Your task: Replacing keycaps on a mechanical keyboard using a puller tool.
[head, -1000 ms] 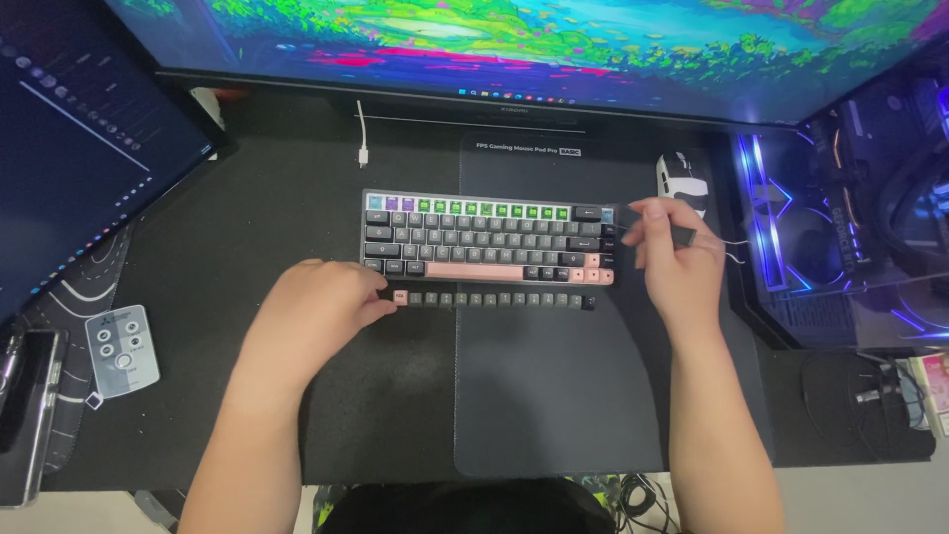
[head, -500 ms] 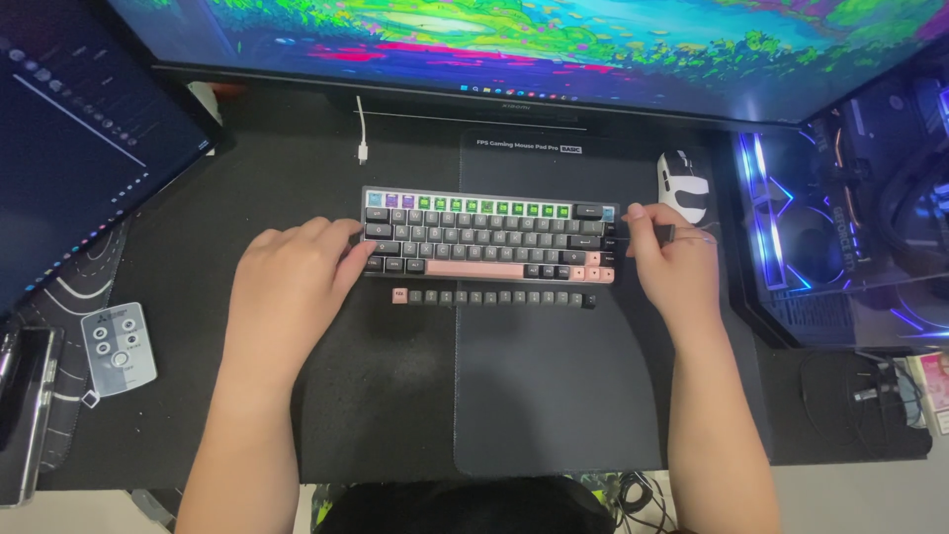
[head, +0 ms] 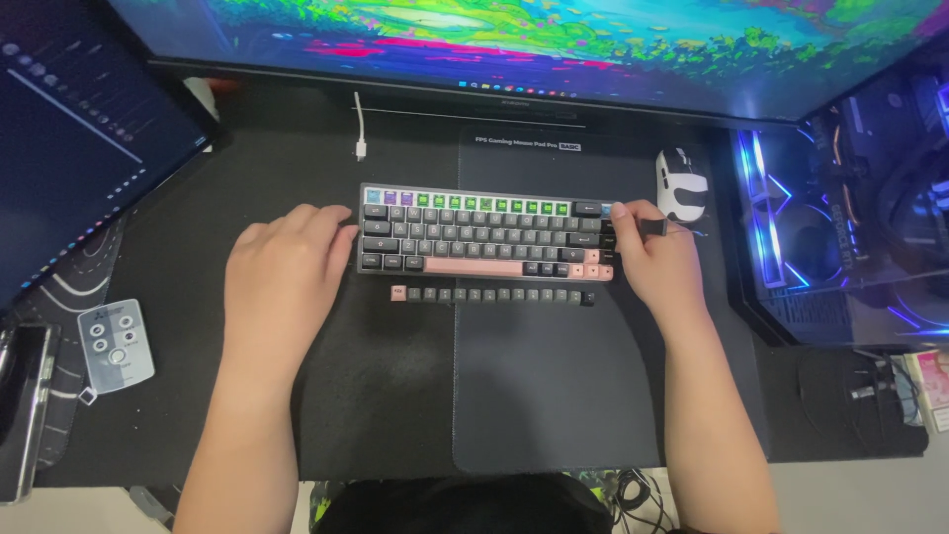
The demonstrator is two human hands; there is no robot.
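A compact keyboard (head: 484, 235) with grey, green and pink keycaps lies on a dark desk mat (head: 395, 396). My left hand (head: 287, 267) rests palm down against its left edge, fingers touching the frame. At the keyboard's right end my right hand (head: 652, 259) pinches a small black tool (head: 652, 227), its tip near the top right keys. A row of loose grey keycaps (head: 494, 295), with one pink cap at the left end, lies just in front of the keyboard.
A white mouse (head: 682, 185) sits right of the keyboard on a grey mouse pad (head: 554, 396). A wide monitor (head: 534, 40) spans the back, a second screen (head: 79, 138) at left. A white cable end (head: 362, 148), a small remote (head: 116, 344) and a lit computer case (head: 840, 227) stand around.
My left hand moved from the row of loose keycaps up to the keyboard's left edge. My right hand came down onto the keyboard's right end with the tool.
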